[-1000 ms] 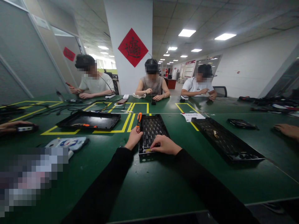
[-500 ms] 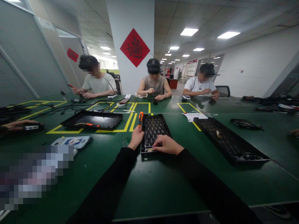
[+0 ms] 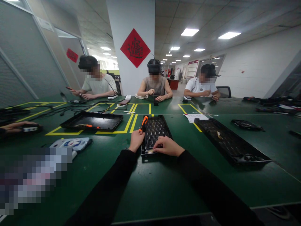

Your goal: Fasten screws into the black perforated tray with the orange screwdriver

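Note:
My left hand (image 3: 136, 140) is closed around a tool with an orange-and-black handle (image 3: 143, 123), which points up and slightly right; its working end is hidden. That hand rests at the left edge of a shallow black plastic case (image 3: 154, 130) with rows of metallic-looking pieces inside. Over the case's near end, my right hand (image 3: 168, 146) has thumb and fingers pinched together. A small pale part (image 3: 150, 151) lies right by those fingertips; whether they grip it I cannot tell.
A longer black case (image 3: 231, 142) lies to the right, and a black tray (image 3: 92, 121) with orange items to the left. A phone in a patterned case (image 3: 72, 142) is nearer. Several people sit across the green table (image 3: 152, 188); another person's hand (image 3: 20, 125) shows far left.
The orange-and-black tool in my left hand has tilted to the right, over the case's edge. My right hand stays pinched at nearly the same spot.

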`<control>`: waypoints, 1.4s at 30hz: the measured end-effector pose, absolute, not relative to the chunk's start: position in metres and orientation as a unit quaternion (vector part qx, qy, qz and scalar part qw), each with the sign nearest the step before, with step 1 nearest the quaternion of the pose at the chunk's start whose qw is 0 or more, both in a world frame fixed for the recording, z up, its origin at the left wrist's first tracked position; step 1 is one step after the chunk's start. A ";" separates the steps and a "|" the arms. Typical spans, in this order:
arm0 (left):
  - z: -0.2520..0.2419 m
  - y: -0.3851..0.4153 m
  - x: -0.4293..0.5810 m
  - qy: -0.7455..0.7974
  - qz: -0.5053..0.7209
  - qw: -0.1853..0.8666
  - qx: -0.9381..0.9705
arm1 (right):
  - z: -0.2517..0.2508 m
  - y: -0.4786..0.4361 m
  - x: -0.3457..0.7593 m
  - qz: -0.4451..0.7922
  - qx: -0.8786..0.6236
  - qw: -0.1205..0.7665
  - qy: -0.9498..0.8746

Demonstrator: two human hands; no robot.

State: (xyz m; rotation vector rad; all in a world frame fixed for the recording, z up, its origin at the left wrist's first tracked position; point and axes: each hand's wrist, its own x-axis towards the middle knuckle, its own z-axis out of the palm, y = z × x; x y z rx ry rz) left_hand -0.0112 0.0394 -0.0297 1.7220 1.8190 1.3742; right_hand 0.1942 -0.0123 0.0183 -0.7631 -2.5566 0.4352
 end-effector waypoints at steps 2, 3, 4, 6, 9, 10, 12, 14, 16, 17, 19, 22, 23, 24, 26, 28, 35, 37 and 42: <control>-0.032 0.041 -0.013 0.623 0.482 0.169 0.593 | 0.018 -0.012 0.194 0.158 -0.276 0.217 -0.923; -0.032 0.042 -0.013 0.620 0.484 0.176 0.593 | 0.018 -0.012 0.194 0.159 -0.275 0.219 -0.923; -0.033 0.042 -0.014 0.616 0.485 0.181 0.593 | 0.019 -0.012 0.194 0.160 -0.274 0.222 -0.922; -0.032 0.041 -0.014 0.614 0.488 0.181 0.594 | 0.019 -0.013 0.194 0.164 -0.269 0.233 -0.920; -0.031 0.040 -0.014 0.613 0.490 0.175 0.594 | 0.020 -0.013 0.194 0.177 -0.269 0.240 -0.916; -0.031 0.040 -0.014 0.613 0.491 0.175 0.594 | 0.020 -0.013 0.194 0.179 -0.272 0.238 -0.915; -0.030 0.039 -0.013 0.613 0.491 0.177 0.593 | 0.020 -0.013 0.194 0.180 -0.279 0.229 -0.915; -0.029 0.039 -0.013 0.614 0.492 0.179 0.592 | 0.021 -0.014 0.195 0.178 -0.279 0.223 -0.917; -0.029 0.038 -0.012 0.613 0.491 0.181 0.591 | 0.021 -0.014 0.195 0.178 -0.275 0.223 -0.918; -0.028 0.038 -0.012 0.613 0.491 0.182 0.591 | 0.021 -0.014 0.195 0.180 -0.273 0.223 -0.918; -0.027 0.037 -0.012 0.610 0.494 0.181 0.592 | 0.020 -0.014 0.194 0.183 -0.271 0.225 -0.918; -0.027 0.037 -0.013 0.610 0.494 0.173 0.594 | 0.020 -0.014 0.194 0.185 -0.267 0.238 -0.915; -0.028 0.037 -0.013 0.612 0.493 0.171 0.595 | 0.020 -0.014 0.194 0.186 -0.265 0.242 -0.915; -0.028 0.038 -0.013 0.613 0.491 0.169 0.596 | 0.020 -0.014 0.194 0.188 -0.263 0.244 -0.914; -0.029 0.038 -0.012 0.613 0.491 0.167 0.596 | 0.019 -0.014 0.194 0.190 -0.267 0.239 -0.914; -0.029 0.038 -0.011 0.609 0.495 0.170 0.595 | 0.020 -0.014 0.195 0.188 -0.278 0.230 -0.914; -0.010 0.036 -0.029 0.547 0.658 0.195 0.479 | 0.023 -0.016 0.194 0.193 -0.276 0.218 -0.916; -0.004 0.034 -0.041 0.524 0.709 0.198 0.429 | 0.023 -0.015 0.194 0.194 -0.282 0.217 -0.914; 0.003 0.030 -0.061 0.454 0.760 0.265 0.382 | 0.021 -0.014 0.195 0.191 -0.285 0.222 -0.913</control>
